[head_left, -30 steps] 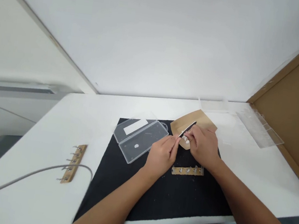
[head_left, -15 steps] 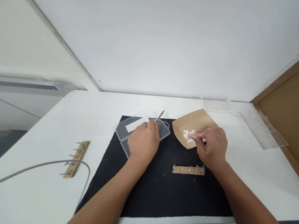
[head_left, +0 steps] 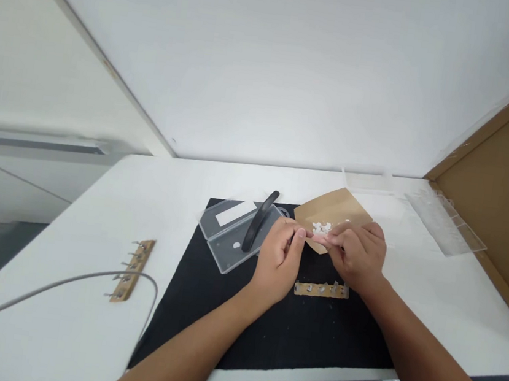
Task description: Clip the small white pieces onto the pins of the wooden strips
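Note:
My left hand (head_left: 278,256) and my right hand (head_left: 357,252) meet fingertip to fingertip over the black mat (head_left: 276,317), both pinched on a tiny thing I cannot make out. Just behind them a brown paper sheet (head_left: 331,212) carries a small heap of white pieces (head_left: 322,227). A black tool (head_left: 259,219) lies across the open clear plastic case (head_left: 233,234) to the left of my hands. A short wooden strip with metal pins (head_left: 321,289) lies on the mat just in front of my right hand.
A second wooden strip with pins (head_left: 130,269) and a grey cable (head_left: 47,290) lie on the white table (head_left: 82,311) at the left. Clear plastic pieces (head_left: 445,221) rest at the back right beside a brown board (head_left: 506,184). A white wall rises behind.
My left hand took the black tool over to the clear case, left it lying there, and came back to meet my right hand, which picked at the white pieces.

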A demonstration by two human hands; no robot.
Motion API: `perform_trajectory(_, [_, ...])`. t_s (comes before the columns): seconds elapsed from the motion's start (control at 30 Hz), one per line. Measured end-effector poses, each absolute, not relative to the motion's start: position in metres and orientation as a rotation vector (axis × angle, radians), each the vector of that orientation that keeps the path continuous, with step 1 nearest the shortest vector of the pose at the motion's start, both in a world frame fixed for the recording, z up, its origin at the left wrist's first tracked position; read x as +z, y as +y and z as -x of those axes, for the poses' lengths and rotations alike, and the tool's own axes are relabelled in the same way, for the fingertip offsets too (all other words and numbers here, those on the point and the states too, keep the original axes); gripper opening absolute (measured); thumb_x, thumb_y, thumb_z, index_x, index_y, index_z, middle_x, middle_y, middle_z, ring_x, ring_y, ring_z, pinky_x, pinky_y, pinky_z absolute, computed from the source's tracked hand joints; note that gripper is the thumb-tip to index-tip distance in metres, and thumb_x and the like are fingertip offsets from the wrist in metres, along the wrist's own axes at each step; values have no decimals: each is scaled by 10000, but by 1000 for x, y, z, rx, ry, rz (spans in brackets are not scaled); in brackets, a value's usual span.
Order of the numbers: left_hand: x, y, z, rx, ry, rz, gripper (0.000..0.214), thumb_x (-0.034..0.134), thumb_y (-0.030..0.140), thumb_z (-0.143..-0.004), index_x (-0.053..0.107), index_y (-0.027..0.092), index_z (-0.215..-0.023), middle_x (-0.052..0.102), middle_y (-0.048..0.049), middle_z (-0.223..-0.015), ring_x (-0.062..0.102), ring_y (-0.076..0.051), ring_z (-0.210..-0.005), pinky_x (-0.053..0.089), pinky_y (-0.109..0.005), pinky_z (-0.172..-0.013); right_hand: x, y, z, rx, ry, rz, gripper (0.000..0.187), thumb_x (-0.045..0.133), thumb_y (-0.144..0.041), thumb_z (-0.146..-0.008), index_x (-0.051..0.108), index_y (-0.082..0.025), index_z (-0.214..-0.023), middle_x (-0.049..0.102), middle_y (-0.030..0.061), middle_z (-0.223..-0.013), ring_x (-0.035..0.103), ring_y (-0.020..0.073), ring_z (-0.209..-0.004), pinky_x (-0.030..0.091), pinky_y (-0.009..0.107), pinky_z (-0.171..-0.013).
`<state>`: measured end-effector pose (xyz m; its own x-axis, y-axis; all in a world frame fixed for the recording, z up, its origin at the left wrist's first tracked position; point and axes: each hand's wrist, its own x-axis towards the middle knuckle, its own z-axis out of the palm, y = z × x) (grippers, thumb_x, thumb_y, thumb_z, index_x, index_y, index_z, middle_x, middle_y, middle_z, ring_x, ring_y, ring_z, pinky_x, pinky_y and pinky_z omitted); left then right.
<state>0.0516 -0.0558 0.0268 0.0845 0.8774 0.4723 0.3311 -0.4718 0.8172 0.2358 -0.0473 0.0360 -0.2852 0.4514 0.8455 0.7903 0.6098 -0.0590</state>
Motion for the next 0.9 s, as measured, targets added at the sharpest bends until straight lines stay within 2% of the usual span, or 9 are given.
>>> perform_trajectory(0.13, [29,-58,-52,1369,1082,-1720,328,528,363,-1087,735,179,-911,673,-78,-941,651,-187,-890,518,-277,-696,34,-47,-235,-484,-1929,927,344,766,-226,-990,479,-230,-800,780,-52,-771,681,92,-611,387,327,-692])
perform_trajectory(0.3, [27,-54,-52,1266,1106,-1578,255,662,396,-1008,782,181,-941,691,-87,-949,649,-186,-850,477,-235,-567,33,-47,-236,-495,-2005,904,312,749,-171,-986,486,-227,-827,768,-51,-784,695,98,-678,380,321,-708])
perform_trajectory(0.5, [19,-49,-52,1244,920,-1462,195,736,366,-962,823,194,-993,758,-84,-984,705,-189,-888,555,-252,-670,34,-49,-237,-502,-2129,866,341,681,-171,-1017,470,-223,-754,739,-52,-754,608,103,-611,354,339,-701])
perform_trajectory(0.67, [18,-48,-49,1240,854,-1409,192,789,374,-931,849,198,-979,791,-91,-996,736,-211,-944,584,-263,-705,32,-49,-241,-450,-2102,850,296,739,-209,-995,526,-223,-789,767,-54,-799,653,104,-643,366,335,-733])
perform_trajectory(0.8, [15,-46,-44,1223,866,-1382,208,835,399,-892,866,208,-967,800,-88,-957,737,-207,-885,593,-283,-709,29,-47,-244,-329,-2063,914,175,768,-304,-990,615,-225,-960,772,-43,-811,703,122,-673,384,331,-773])
perform_trajectory(0.9, [13,-43,-41,1216,864,-1366,215,854,412,-872,871,217,-963,797,-80,-931,723,-196,-848,581,-288,-703,30,-47,-244,-251,-2052,952,218,775,-349,-988,650,-224,-1115,766,-39,-808,717,137,-692,387,333,-788])
